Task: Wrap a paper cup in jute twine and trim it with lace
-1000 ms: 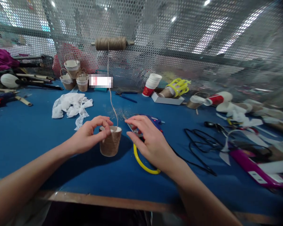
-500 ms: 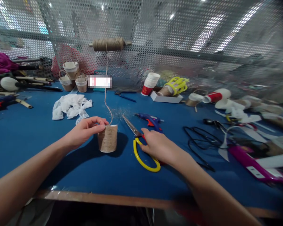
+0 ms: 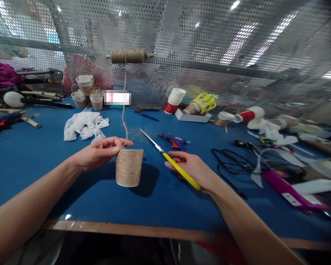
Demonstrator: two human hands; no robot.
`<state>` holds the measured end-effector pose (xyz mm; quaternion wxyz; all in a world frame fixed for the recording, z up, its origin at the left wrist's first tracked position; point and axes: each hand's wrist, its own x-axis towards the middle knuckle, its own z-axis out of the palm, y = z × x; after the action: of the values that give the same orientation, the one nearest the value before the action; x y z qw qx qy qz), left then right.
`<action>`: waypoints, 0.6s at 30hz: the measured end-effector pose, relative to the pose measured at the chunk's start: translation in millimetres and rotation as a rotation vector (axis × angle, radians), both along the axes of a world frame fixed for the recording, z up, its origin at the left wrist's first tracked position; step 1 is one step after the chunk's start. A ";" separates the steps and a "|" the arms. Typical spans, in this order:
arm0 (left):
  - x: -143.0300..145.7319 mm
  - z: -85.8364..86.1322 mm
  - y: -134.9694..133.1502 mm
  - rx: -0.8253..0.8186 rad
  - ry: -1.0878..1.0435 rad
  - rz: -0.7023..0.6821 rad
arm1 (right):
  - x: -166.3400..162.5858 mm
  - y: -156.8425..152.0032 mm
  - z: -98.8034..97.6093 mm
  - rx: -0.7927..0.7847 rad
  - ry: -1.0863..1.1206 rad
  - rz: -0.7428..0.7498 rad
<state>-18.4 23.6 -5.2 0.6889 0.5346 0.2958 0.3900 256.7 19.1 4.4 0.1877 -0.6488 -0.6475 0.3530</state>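
Note:
A cup wrapped in jute twine (image 3: 129,167) stands on the blue table (image 3: 30,162). My left hand (image 3: 99,151) pinches the twine strand (image 3: 123,110) at the cup's rim; the strand runs up to a twine spool (image 3: 127,56) hung on the mesh wall. My right hand (image 3: 191,168) is closed round the yellow-handled scissors (image 3: 171,160), lifted off the table with the closed blades pointing up-left, right of the cup.
A blue glue gun (image 3: 173,141) lies behind the scissors. White lace scraps (image 3: 84,124), small twine baskets (image 3: 86,90), stacked paper cups (image 3: 175,99), black scissors and cables (image 3: 231,163) and a magenta tool (image 3: 289,189) lie around. The table's front edge (image 3: 127,230) is near.
My right hand moved from above the scissors to grip them and lifted them off the table. My left hand stayed pinching the twine at the cup.

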 end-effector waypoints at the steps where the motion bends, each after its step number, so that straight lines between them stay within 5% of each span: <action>1: -0.9 -0.5 -0.1 -0.006 -0.024 -0.018 | 0.2 -1.7 0.1 -0.058 0.171 -0.010; 5: -2.1 -1.4 -0.8 -0.037 -0.097 -0.032 | -3.2 -9.2 6.4 -0.209 0.616 0.082; 11: -1.0 1.1 -0.6 -0.038 -0.097 -0.029 | -11.3 -13.1 15.9 -0.323 0.754 0.166; 18: -2.1 1.4 1.1 0.019 -0.028 0.002 | -13.8 -9.6 18.0 -0.006 0.620 0.298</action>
<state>-20.5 24.7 -3.8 0.6876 0.5353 0.2826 0.4010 242.9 9.5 22.4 0.3198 -0.4096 -0.6463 0.5588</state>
